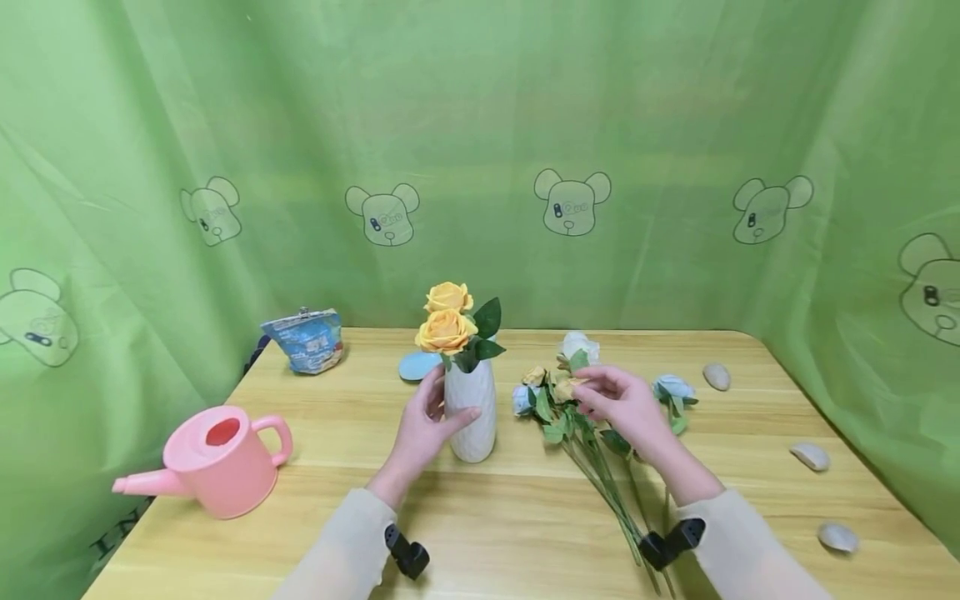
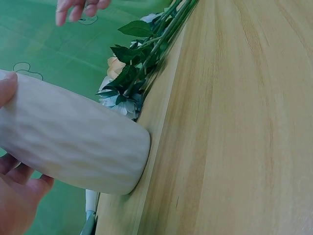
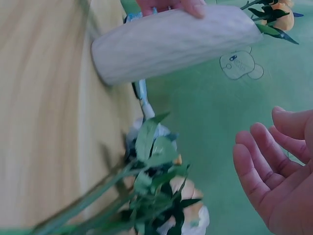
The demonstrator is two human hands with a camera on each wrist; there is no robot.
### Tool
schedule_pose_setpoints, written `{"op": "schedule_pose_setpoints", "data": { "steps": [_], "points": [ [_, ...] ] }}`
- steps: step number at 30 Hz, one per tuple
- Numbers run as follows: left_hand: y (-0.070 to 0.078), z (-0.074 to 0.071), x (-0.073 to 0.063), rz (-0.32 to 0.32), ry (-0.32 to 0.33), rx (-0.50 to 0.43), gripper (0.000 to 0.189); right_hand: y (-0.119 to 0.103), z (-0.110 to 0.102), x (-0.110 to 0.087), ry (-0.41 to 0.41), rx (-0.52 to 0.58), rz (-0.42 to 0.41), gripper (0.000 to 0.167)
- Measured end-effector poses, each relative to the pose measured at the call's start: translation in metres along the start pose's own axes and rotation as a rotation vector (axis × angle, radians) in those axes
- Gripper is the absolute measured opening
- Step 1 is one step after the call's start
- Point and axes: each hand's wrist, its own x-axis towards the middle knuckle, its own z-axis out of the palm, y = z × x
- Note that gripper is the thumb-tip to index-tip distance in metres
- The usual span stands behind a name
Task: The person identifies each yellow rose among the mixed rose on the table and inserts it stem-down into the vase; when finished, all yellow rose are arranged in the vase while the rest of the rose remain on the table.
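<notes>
My left hand [image 1: 420, 427] grips a white textured vase [image 1: 474, 421] around its side, thumb in front and fingers behind. The vase stands upright on the table, with two yellow roses [image 1: 446, 332] and green leaves rising from its mouth. Over a pile of artificial flowers [image 1: 558, 406] to the right hovers my right hand [image 1: 626, 410]. In the right wrist view, the fingers of the right hand [image 3: 279, 171] are loosely bent with nothing between them, apart from the stems. White, pale blue and yellowish blooms make up the pile, their long green stems [image 1: 611, 492] pointing toward me.
A pink watering can [image 1: 225, 467] stands at the left. Behind it is a clipped blue bag [image 1: 311, 342]. Part of a light blue object [image 1: 417, 365] shows behind the vase. A separate blue flower [image 1: 673, 387] and several grey stones [image 1: 717, 377] lie at the right. Green curtains [image 1: 480, 100] surround the table.
</notes>
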Motion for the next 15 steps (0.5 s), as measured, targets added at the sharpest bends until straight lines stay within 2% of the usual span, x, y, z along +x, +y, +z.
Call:
{"op": "schedule_pose_setpoints", "data": {
  "steps": [7, 15],
  "points": [
    [0.001, 0.000, 0.000, 0.001, 0.001, 0.008, 0.077, 0.015, -0.014, -0.021, -0.006, -0.010, 0.051, 0.041],
    [0.000, 0.000, 0.000, -0.009, 0.000, -0.002, 0.078, 0.041, -0.025, -0.037, 0.000, -0.048, 0.208, 0.035]
  ]
}}
